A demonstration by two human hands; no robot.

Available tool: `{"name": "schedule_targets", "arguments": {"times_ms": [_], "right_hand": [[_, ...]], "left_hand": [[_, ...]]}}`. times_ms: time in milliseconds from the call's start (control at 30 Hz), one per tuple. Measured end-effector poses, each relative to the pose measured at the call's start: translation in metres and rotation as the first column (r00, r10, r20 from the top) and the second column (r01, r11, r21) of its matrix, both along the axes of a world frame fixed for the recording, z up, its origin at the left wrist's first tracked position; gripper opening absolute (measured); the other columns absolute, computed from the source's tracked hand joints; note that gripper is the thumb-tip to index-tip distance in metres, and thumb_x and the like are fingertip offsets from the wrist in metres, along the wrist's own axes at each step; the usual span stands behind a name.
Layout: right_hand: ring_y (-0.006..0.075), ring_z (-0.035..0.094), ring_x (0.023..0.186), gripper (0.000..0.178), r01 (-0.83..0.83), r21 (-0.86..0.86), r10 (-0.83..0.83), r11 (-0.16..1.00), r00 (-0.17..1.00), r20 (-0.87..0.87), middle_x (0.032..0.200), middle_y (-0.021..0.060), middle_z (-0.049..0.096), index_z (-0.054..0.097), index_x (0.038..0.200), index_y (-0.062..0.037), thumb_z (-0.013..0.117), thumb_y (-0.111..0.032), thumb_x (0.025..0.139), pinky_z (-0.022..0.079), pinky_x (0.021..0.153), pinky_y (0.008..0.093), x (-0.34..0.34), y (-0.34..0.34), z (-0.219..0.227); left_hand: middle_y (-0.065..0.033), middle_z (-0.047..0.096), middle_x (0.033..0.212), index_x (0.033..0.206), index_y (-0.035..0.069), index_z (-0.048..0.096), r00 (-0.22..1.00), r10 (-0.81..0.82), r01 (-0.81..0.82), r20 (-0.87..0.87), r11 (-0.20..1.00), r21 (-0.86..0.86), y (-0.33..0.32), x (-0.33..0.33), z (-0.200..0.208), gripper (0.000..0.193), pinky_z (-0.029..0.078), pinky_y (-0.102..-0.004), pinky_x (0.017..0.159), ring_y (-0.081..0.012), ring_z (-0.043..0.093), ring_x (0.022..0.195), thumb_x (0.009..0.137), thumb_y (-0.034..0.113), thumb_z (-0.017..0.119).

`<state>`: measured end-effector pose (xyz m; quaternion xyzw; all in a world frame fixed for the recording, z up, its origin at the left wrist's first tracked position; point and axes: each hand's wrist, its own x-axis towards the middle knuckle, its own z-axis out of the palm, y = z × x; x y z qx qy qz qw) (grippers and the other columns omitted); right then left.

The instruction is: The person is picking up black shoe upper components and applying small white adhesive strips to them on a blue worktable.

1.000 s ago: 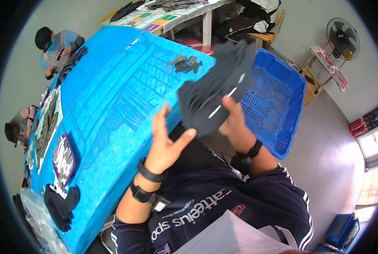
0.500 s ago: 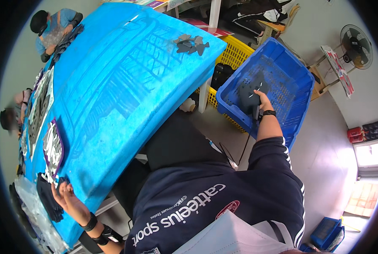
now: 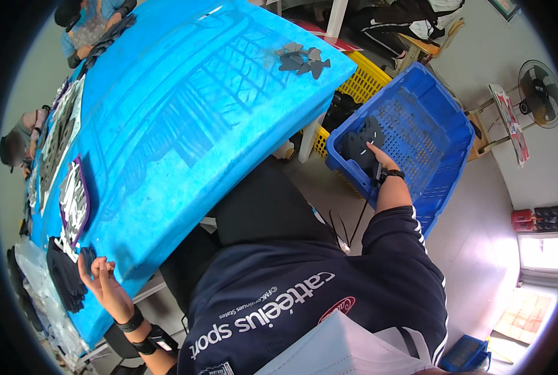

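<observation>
Inside the blue plastic basket (image 3: 445, 178), my right hand (image 3: 382, 161) grips a bunch of dark grey cut pieces (image 3: 360, 139). Its thumb lies on top, and small white marks show on the pieces; the other fingers are hidden beneath. My left hand (image 3: 108, 287) is raised over the near left edge of the blue table (image 3: 166, 156), its fingers apart and partly bent, with nothing visible in them. Close to it lie a purple-edged pad covered with white strips (image 3: 74, 203) and a stack of black fabric pieces (image 3: 66, 278).
Small grey pieces (image 3: 303, 59) lie on the table's far right corner. A yellow crate (image 3: 363, 78) stands beside the blue basket. Two people (image 3: 91, 31) work along the table's far left side. Clear plastic bags (image 3: 41, 281) lie at the left edge; a fan (image 3: 540, 94) stands at right.
My right hand has lowered slightly toward the basket's near left corner with the grey pieces. The left hand keeps its place by the pad. The whole view has shifted a little.
</observation>
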<state>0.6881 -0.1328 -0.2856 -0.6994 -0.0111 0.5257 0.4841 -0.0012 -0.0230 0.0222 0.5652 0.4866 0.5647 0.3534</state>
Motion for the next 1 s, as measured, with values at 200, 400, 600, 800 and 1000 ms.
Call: {"name": "schedule_targets", "arguments": {"times_ms": [200, 400, 600, 800, 1000], "right_hand": [[0.021, 0.058, 0.098, 0.057, 0.03, -0.143, -0.014, 0.989, 0.993, 0.114, 0.113, 0.0094, 0.06, 0.053, 0.118, 0.0011, 0.058, -0.043, 0.082, 0.042, 0.087, 0.029, -0.017, 0.025, 0.027], [0.0284, 0.057, 0.086, 0.058, -0.087, -0.35, 0.193, 0.933, 0.941, 0.279, 0.111, 0.0129, 0.058, 0.054, 0.113, 0.0027, 0.069, -0.04, 0.076, 0.045, 0.071, 0.0384, -0.002, -0.003, 0.014], [0.0175, 0.058, 0.067, 0.033, 0.018, -0.164, 0.007, 0.986, 0.989, 0.148, 0.086, 0.0062, 0.064, 0.061, 0.095, -0.0059, 0.066, -0.034, 0.078, 0.044, 0.057, 0.0302, -0.011, 0.011, 0.011], [0.0236, 0.06, 0.092, 0.048, 0.171, -0.01, -0.17, 0.985, 0.984, 0.051, 0.108, 0.0092, 0.061, 0.054, 0.113, -0.0038, 0.06, -0.039, 0.082, 0.048, 0.081, 0.0358, -0.029, 0.026, 0.019], [0.029, 0.054, 0.107, 0.054, 0.319, 0.325, -0.279, 0.89, 0.946, -0.164, 0.119, 0.0136, 0.055, 0.047, 0.123, -0.0033, 0.045, -0.046, 0.091, 0.041, 0.095, 0.0406, -0.045, 0.012, 0.047]], "left_hand": [[-0.0075, 0.053, 0.096, 0.136, 0.005, 0.025, 0.998, 0.031, -0.031, -0.055, 0.999, 0.009, -0.006, 0.002, 0.005, 0.052, 0.038, -0.0304, 0.083, -0.0135, 0.046, 0.084, 0.089, 0.004, 0.049], [-0.0076, 0.053, 0.095, 0.136, 0.005, 0.025, 0.999, 0.036, -0.036, -0.02, 0.999, -0.004, -0.012, -0.008, 0.001, 0.053, 0.038, -0.031, 0.084, -0.0135, 0.046, 0.083, 0.089, 0.004, 0.049], [-0.0076, 0.053, 0.095, 0.136, 0.004, 0.024, 1.0, 0.017, -0.016, 0.013, 0.999, -0.037, -0.011, -0.006, -0.004, 0.054, 0.039, -0.0306, 0.083, -0.013, 0.046, 0.081, 0.089, 0.004, 0.05], [-0.0076, 0.054, 0.093, 0.136, 0.005, 0.024, 0.999, 0.042, -0.042, 0.01, 0.998, -0.036, -0.016, -0.013, 0.002, 0.055, 0.04, -0.0297, 0.081, -0.0127, 0.048, 0.079, 0.088, 0.003, 0.051], [-0.0082, 0.057, 0.091, 0.135, 0.007, 0.026, 0.996, 0.073, -0.073, 0.049, 0.997, -0.001, -0.021, -0.019, 0.004, 0.058, 0.044, -0.0292, 0.077, -0.0138, 0.053, 0.082, 0.084, -0.001, 0.054]]}}
